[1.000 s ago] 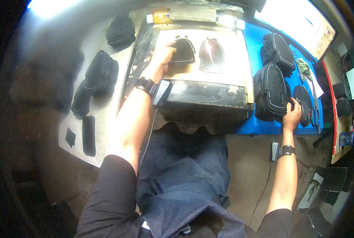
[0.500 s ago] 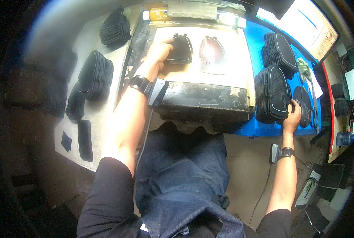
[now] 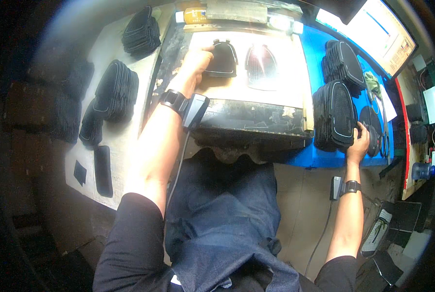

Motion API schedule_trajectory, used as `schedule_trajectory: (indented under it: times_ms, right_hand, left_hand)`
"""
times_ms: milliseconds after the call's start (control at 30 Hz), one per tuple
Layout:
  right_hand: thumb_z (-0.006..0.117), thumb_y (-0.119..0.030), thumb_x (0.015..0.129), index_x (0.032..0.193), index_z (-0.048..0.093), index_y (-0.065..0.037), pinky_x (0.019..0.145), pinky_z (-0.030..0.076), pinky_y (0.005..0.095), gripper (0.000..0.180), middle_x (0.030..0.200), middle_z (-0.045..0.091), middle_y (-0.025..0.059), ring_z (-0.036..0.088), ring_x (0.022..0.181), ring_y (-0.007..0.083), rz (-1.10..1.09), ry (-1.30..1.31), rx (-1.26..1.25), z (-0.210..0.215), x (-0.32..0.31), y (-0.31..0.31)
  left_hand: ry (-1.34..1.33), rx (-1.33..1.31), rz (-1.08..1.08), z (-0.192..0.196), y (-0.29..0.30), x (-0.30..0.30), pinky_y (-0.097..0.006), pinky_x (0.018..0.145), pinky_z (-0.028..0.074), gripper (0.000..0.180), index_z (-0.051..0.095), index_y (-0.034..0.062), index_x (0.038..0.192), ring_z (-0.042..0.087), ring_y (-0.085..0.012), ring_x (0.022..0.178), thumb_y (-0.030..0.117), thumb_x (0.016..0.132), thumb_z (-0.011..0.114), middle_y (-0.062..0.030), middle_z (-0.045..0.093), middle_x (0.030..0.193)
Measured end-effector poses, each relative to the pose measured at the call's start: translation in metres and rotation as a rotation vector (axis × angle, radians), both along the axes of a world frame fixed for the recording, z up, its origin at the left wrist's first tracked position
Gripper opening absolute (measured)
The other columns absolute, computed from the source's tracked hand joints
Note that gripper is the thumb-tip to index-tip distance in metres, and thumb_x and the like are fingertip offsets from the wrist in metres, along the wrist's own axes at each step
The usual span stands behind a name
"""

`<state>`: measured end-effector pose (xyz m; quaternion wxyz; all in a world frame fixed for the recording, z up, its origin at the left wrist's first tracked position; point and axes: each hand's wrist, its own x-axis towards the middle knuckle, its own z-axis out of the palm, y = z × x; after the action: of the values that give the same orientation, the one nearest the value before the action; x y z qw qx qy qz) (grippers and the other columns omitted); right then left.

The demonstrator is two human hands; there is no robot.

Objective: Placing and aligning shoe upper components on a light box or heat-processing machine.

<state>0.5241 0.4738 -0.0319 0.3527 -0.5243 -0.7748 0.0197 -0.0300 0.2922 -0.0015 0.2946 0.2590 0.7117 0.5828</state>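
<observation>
My left hand (image 3: 196, 64) reaches onto the bright white work surface. Its fingers are closed at the left edge of a black shield-shaped piece (image 3: 222, 59) with small tabs along its top. Beside that piece lies a clear, shiny shield-shaped template (image 3: 262, 73) with a dotted patch, partly lost in glare. Out to the right, my right hand (image 3: 359, 144) has its fingers curled against the near right edge of a stack of black pieces (image 3: 333, 116) with pale outlines. Its fingertips are partly hidden by the stack edge.
Another black stack (image 3: 344, 65) stands farther back on the blue table (image 3: 302, 158), near scissors (image 3: 386, 141) and a monitor (image 3: 380, 34). More stacks (image 3: 116, 91) sit on the pale left table (image 3: 130, 138). An orange-labelled bottle (image 3: 195, 16) lies at the back. Cables run from both wrist devices.
Both hands stay nearly where they were, at the black piece and the right stack. The view shifts very slightly, and the glare on the clear template changes.
</observation>
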Motion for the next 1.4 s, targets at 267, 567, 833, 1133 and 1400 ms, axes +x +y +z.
schedule_trajectory:
  times_ms: [267,567,833,1133,1400]
  right_hand:
    - [0.064,-0.018,0.092,0.117,0.069,-0.004,0.098,0.047,0.0433,0.029,0.113,0.069,0.0162,0.063,0.108,0.0345,-0.014,-0.013,0.02,0.0,0.002,0.001]
    - [0.063,-0.017,0.091,0.116,0.069,-0.004,0.099,0.047,0.0435,0.029,0.113,0.069,0.0168,0.063,0.108,0.0352,-0.014,-0.02,0.028,0.003,-0.002,-0.001]
    - [0.064,-0.017,0.091,0.115,0.07,-0.004,0.098,0.047,0.0439,0.028,0.111,0.069,0.0166,0.063,0.106,0.0352,-0.008,0.022,0.011,-0.005,0.003,0.005]
    - [0.064,-0.017,0.091,0.116,0.069,-0.005,0.098,0.047,0.0445,0.029,0.112,0.069,0.0166,0.063,0.107,0.0356,-0.006,-0.018,0.037,0.0,0.002,0.001]
    - [0.064,-0.019,0.091,0.116,0.069,-0.005,0.098,0.047,0.0446,0.029,0.113,0.069,0.0167,0.063,0.108,0.0362,-0.029,-0.029,0.039,0.001,0.006,-0.004]
  left_hand:
    - [0.038,-0.025,0.001,0.011,0.001,0.011,-0.033,0.092,0.051,0.042,0.068,-0.0001,0.126,0.066,-0.0237,0.106,-0.003,0.086,0.056,-0.0157,0.07,0.12]
    - [0.044,-0.055,0.055,0.011,0.002,0.01,-0.035,0.093,0.051,0.037,0.071,0.0005,0.121,0.064,-0.0247,0.105,-0.002,0.086,0.058,-0.0148,0.07,0.117]
    - [0.084,-0.038,0.024,0.014,0.002,0.013,-0.035,0.093,0.051,0.038,0.07,0.0016,0.121,0.063,-0.0241,0.109,-0.003,0.085,0.058,-0.015,0.068,0.121]
    - [0.071,-0.08,-0.058,0.028,-0.003,0.016,-0.034,0.095,0.049,0.039,0.069,0.0017,0.123,0.062,-0.0241,0.109,0.001,0.086,0.059,-0.0143,0.068,0.12]
    - [-0.022,-0.17,-0.089,0.054,0.0,0.032,-0.034,0.082,0.054,0.023,0.067,0.0035,0.106,0.065,-0.0199,0.095,0.014,0.087,0.059,-0.0093,0.067,0.104]
